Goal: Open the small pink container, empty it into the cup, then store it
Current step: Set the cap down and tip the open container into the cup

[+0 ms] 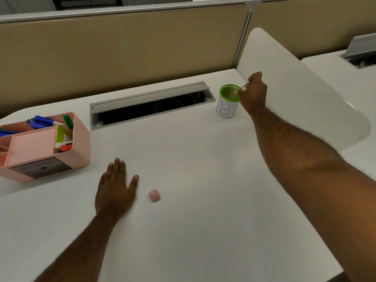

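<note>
A white cup (226,111) with a green rim and blue letters stands at the back right of the desk. My right hand (254,93) is at the cup's right rim, fingers closed on a small see-through container body (242,88) that is tilted over the cup's mouth. What is inside the container or the cup cannot be made out. A small round pink lid (154,195) lies on the desk near the front. My left hand (115,192) rests flat on the desk just left of that lid, fingers spread, holding nothing.
A pink desk organizer (81,147) with markers, pens and a dark drawer stands at the left. An open grey cable tray (150,104) is sunk into the desk behind. A white curved divider (295,88) rises right of the cup.
</note>
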A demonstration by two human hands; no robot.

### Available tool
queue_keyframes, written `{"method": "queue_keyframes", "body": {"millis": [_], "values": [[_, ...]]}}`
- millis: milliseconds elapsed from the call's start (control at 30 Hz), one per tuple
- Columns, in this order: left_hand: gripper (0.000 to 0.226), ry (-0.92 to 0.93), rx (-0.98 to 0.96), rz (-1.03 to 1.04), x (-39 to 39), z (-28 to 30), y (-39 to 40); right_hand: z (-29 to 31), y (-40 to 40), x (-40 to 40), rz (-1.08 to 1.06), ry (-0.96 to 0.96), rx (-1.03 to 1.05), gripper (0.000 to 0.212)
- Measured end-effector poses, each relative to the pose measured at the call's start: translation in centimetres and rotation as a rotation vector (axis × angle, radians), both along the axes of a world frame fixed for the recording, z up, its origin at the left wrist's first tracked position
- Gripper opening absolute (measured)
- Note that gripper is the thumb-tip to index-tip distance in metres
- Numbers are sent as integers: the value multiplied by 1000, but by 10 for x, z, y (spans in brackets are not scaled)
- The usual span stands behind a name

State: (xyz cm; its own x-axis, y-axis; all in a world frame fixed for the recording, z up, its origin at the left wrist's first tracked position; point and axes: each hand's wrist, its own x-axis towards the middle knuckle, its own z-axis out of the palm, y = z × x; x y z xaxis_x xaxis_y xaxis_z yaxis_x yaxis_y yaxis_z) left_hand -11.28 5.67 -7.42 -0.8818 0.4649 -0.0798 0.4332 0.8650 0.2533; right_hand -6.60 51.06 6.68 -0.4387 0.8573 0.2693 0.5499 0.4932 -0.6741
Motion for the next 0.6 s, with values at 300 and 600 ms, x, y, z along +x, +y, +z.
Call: {"method": "queue_keyframes", "body": {"millis": [300,600], "values": [[78,-1,-12,4,1,3,1,0,-5,-2,38,-17,104,32],[79,-11,-3,7,0,1,1,1,-6,-2,2,34,113,32]]}}
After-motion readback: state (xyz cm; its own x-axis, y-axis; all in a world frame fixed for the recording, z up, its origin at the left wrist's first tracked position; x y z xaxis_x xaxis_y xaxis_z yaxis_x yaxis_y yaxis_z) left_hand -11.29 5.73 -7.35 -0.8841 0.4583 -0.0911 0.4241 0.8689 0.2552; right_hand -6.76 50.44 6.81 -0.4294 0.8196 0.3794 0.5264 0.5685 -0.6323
